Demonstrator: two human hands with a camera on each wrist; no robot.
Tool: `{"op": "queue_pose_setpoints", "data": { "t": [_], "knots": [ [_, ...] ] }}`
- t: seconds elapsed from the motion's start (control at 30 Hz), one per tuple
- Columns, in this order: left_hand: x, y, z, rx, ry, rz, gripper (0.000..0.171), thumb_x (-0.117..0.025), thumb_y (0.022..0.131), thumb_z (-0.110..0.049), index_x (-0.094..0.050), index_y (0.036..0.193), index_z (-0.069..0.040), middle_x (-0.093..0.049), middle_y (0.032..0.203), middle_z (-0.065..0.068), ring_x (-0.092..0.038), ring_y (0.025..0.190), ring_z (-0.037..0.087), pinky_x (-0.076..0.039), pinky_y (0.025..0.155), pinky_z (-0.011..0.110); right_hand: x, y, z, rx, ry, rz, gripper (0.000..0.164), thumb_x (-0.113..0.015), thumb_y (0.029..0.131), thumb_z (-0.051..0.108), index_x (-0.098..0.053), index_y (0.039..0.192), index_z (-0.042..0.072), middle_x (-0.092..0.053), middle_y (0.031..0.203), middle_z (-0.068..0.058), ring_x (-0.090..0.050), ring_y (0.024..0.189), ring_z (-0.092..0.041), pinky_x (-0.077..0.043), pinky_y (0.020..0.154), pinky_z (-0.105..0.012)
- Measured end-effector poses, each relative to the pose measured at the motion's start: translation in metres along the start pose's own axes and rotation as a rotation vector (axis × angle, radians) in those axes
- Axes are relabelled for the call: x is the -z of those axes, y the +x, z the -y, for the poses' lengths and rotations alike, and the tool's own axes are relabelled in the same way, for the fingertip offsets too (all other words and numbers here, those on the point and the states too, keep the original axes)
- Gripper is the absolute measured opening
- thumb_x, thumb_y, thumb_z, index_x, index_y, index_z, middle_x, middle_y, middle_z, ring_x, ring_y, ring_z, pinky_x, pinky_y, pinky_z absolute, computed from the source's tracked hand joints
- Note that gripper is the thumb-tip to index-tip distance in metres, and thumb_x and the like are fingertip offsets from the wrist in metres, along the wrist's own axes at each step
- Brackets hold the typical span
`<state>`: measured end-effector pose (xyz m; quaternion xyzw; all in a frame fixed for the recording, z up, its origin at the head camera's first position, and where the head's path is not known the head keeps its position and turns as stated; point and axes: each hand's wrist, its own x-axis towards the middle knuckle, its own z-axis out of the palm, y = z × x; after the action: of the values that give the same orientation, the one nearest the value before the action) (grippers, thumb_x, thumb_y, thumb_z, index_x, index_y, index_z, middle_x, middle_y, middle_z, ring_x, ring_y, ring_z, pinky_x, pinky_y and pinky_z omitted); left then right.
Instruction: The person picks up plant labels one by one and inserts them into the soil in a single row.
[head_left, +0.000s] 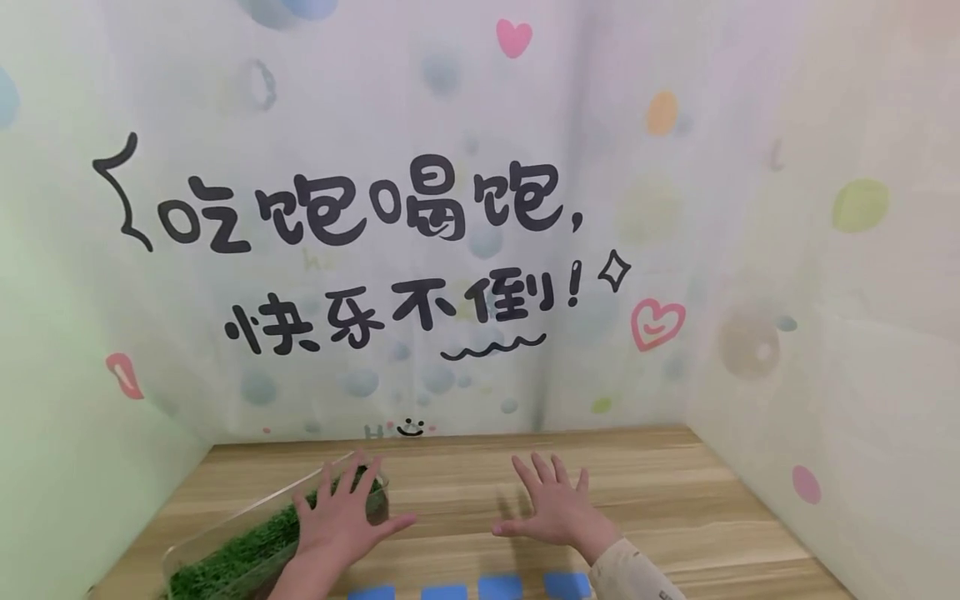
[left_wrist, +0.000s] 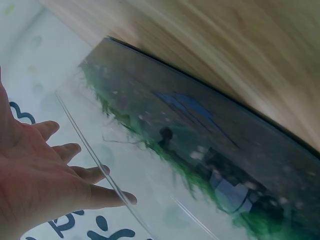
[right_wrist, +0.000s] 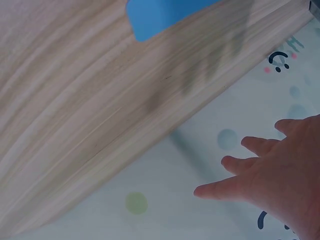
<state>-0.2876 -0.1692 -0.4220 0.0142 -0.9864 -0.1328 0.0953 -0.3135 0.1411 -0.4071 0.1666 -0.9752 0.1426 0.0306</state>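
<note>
A clear plastic box (head_left: pixel 262 502) with green grass-like plants (head_left: pixel 247 546) inside stands on the left of the wooden table. In the head view my left hand (head_left: pixel 337 517) is spread over the box, fingers straight, overlapping its right part. The left wrist view shows that hand (left_wrist: pixel 45 170) beside the clear upper rim, with dark soil (left_wrist: pixel 200 110) below the greenery (left_wrist: pixel 180 170). My right hand (head_left: pixel 558 508) is spread above the table to the right, holding nothing. In the right wrist view its fingers (right_wrist: pixel 220 190) are extended.
Several blue flat pieces (head_left: pixel 500 587) lie in a row at the table's near edge. Behind the wooden tabletop (head_left: pixel 450 475) stands a white printed backdrop (head_left: pixel 420 108) with black lettering, and side panels (head_left: pixel 847 333) close in left and right.
</note>
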Motion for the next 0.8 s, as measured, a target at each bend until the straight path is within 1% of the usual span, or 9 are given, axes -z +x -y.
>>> {"op": "queue_pose_setpoints", "data": {
  "t": [0.13, 0.33, 0.4, 0.47, 0.57, 0.7, 0.8],
  "knots": [
    [0.003, -0.003, 0.01, 0.022, -0.009, -0.002, 0.118, -0.051, 0.063, -0.095, -0.036, 0.156, -0.024, -0.025, 0.164, 0.015, -0.015, 0.146, 0.058, -0.006, 0.102, 0.086, -0.001, -0.001, -0.001, -0.008, 0.005, 0.01, 0.106, -0.072, 0.072, 0.072, -0.036, 0.155, 0.017, -0.035, 0.159, -0.02, -0.024, 0.147, -0.051, -0.008, 0.107, -0.083],
    [0.012, -0.01, 0.029, 0.059, -0.008, 0.014, 0.12, -0.045, 0.064, -0.098, -0.032, 0.157, -0.024, -0.023, 0.163, 0.019, -0.011, 0.145, 0.059, -0.004, 0.101, 0.087, -0.003, -0.001, -0.002, -0.006, 0.016, 0.019, 0.107, -0.072, 0.071, 0.073, -0.036, 0.155, 0.017, -0.034, 0.159, -0.02, -0.025, 0.147, -0.051, -0.008, 0.107, -0.082],
    [0.016, -0.012, 0.037, 0.077, -0.015, 0.025, 0.119, -0.045, 0.066, -0.097, -0.032, 0.157, -0.021, -0.021, 0.163, 0.022, -0.01, 0.144, 0.06, -0.003, 0.101, 0.087, -0.003, -0.001, -0.002, -0.003, 0.017, 0.02, 0.107, -0.072, 0.072, 0.072, -0.036, 0.155, 0.016, -0.034, 0.159, -0.02, -0.025, 0.147, -0.051, -0.009, 0.107, -0.082],
    [0.02, -0.015, 0.046, 0.097, -0.026, 0.028, 0.118, -0.047, 0.069, -0.094, -0.032, 0.157, -0.017, -0.019, 0.163, 0.025, -0.009, 0.144, 0.06, -0.002, 0.101, 0.086, -0.003, -0.001, -0.002, 0.001, 0.018, 0.019, 0.107, -0.072, 0.072, 0.072, -0.036, 0.155, 0.016, -0.034, 0.159, -0.02, -0.025, 0.146, -0.051, -0.009, 0.107, -0.082],
    [0.024, -0.02, 0.063, 0.119, -0.015, 0.016, 0.119, -0.046, 0.073, -0.092, -0.03, 0.156, -0.007, -0.018, 0.161, 0.03, -0.011, 0.143, 0.061, -0.005, 0.104, 0.084, -0.004, -0.001, -0.001, 0.007, 0.017, 0.016, 0.106, -0.072, 0.073, 0.071, -0.035, 0.155, 0.016, -0.035, 0.159, -0.021, -0.026, 0.146, -0.051, -0.01, 0.107, -0.082],
    [0.031, -0.026, 0.093, 0.133, 0.003, 0.025, 0.116, -0.038, 0.083, -0.087, -0.026, 0.154, 0.005, -0.016, 0.156, 0.038, -0.013, 0.139, 0.063, -0.017, 0.104, 0.081, -0.004, -0.001, 0.0, 0.01, 0.023, 0.011, 0.105, -0.073, 0.074, 0.07, -0.036, 0.155, 0.015, -0.035, 0.158, -0.021, -0.027, 0.146, -0.051, -0.01, 0.107, -0.082],
    [0.035, -0.032, 0.119, 0.154, -0.026, 0.036, 0.107, -0.032, 0.094, -0.076, -0.021, 0.15, 0.014, -0.012, 0.151, 0.046, -0.012, 0.135, 0.067, -0.02, 0.104, 0.08, -0.004, -0.001, 0.0, 0.009, 0.028, 0.008, 0.105, -0.073, 0.074, 0.069, -0.036, 0.155, 0.015, -0.036, 0.158, -0.021, -0.028, 0.145, -0.051, -0.01, 0.108, -0.082]
  ]
}}
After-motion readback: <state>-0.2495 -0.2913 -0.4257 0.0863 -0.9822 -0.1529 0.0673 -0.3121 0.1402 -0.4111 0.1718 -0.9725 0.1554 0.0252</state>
